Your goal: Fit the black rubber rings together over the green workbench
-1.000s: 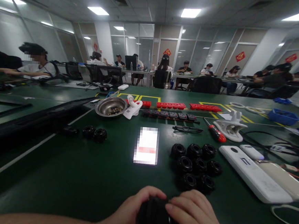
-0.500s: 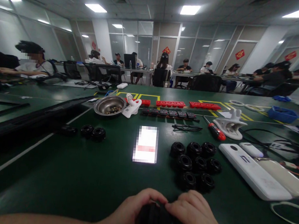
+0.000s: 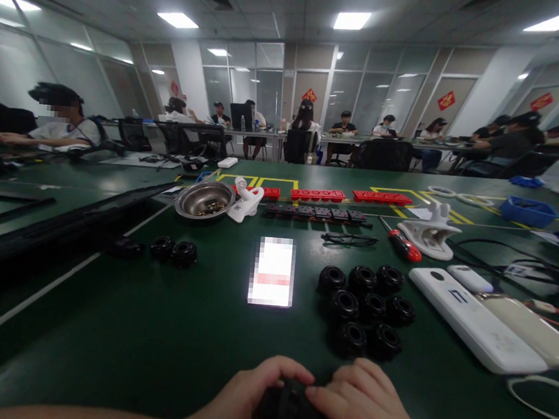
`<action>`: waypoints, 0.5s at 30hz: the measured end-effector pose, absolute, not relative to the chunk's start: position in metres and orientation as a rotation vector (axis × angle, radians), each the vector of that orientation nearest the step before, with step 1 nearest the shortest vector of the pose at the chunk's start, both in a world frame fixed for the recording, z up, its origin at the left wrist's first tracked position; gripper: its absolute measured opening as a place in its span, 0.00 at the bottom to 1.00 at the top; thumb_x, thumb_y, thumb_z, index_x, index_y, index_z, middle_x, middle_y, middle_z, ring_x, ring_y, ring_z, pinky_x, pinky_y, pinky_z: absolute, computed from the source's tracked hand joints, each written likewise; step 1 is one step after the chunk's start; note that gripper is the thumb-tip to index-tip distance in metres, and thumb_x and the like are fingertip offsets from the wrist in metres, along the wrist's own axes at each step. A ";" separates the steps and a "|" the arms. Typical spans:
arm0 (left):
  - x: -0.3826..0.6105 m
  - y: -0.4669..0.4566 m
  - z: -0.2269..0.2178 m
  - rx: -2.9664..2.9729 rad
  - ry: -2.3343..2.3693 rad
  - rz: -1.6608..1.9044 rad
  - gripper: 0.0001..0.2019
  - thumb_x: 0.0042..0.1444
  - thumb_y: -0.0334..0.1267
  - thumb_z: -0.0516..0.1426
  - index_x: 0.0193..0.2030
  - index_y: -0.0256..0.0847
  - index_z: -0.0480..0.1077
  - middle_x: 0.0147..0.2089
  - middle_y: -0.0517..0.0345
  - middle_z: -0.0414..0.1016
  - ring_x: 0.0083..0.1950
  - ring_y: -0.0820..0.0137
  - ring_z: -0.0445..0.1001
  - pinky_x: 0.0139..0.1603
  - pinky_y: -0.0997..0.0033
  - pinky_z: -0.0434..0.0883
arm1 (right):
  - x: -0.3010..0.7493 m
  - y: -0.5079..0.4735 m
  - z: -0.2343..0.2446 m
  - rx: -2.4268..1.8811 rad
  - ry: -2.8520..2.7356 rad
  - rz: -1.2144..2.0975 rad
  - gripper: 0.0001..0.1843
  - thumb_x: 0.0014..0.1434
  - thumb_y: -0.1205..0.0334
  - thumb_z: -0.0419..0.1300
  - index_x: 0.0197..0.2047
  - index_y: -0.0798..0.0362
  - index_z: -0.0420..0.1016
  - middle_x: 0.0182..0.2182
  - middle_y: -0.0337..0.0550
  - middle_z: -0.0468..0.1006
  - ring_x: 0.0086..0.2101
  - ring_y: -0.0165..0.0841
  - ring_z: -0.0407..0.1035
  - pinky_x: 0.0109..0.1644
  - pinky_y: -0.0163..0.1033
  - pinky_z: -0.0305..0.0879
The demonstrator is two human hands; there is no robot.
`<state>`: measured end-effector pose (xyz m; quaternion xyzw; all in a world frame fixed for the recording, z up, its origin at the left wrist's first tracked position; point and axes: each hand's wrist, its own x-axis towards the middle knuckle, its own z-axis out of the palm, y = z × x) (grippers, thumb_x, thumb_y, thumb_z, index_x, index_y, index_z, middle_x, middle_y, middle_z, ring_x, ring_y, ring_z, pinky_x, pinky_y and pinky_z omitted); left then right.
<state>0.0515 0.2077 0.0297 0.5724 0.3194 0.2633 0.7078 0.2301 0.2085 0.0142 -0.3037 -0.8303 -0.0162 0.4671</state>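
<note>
Both my left hand (image 3: 246, 391) and my right hand (image 3: 366, 397) are wrapped round a dark, rounded black part (image 3: 287, 413) at the bottom edge of the view. My fingertips meet over its top, and its lower portion is cut off by the frame, so its exact kind is hard to make out. Just beyond my right hand, several black ring-shaped parts (image 3: 344, 304) with round centre holes lie grouped in rows. Two similar black ring-shaped parts (image 3: 184, 252) sit apart to the left. A bright phone screen (image 3: 272, 271) lies flat ahead of my hands.
Farther back are a metal bowl (image 3: 205, 200) holding small brass-coloured pieces, a white clip stand (image 3: 245, 201), black strips (image 3: 315, 213), red trays (image 3: 318, 194) and a red-black screwdriver (image 3: 404, 245). White power banks (image 3: 476, 322) and cables lie right. A long black bar (image 3: 65, 228) crosses the left.
My hands keep their hold on the black part, with only a slight shift of the fingers. Everything on the table stays where it was.
</note>
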 end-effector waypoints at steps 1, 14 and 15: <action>0.051 0.208 0.031 1.254 0.709 0.583 0.29 0.39 0.54 0.58 0.45 0.38 0.60 0.36 0.56 0.62 0.36 0.71 0.61 0.35 0.71 0.59 | 0.232 0.208 0.018 -0.714 -2.089 -0.079 0.19 0.62 0.55 0.37 0.36 0.49 0.66 0.20 0.36 0.72 0.22 0.30 0.63 0.32 0.37 0.56; 0.052 0.208 0.028 1.279 0.693 0.632 0.27 0.40 0.51 0.59 0.45 0.39 0.59 0.36 0.57 0.62 0.34 0.73 0.62 0.34 0.72 0.60 | 0.241 0.213 0.017 -0.699 -2.110 0.106 0.22 0.60 0.47 0.37 0.40 0.50 0.64 0.25 0.38 0.73 0.26 0.30 0.66 0.32 0.35 0.61; 0.052 0.209 0.029 1.285 0.694 0.609 0.28 0.40 0.51 0.59 0.45 0.39 0.59 0.35 0.58 0.62 0.34 0.73 0.62 0.35 0.71 0.60 | 0.241 0.212 0.019 -0.715 -2.114 0.098 0.21 0.61 0.49 0.36 0.39 0.50 0.65 0.24 0.38 0.73 0.26 0.31 0.65 0.32 0.35 0.60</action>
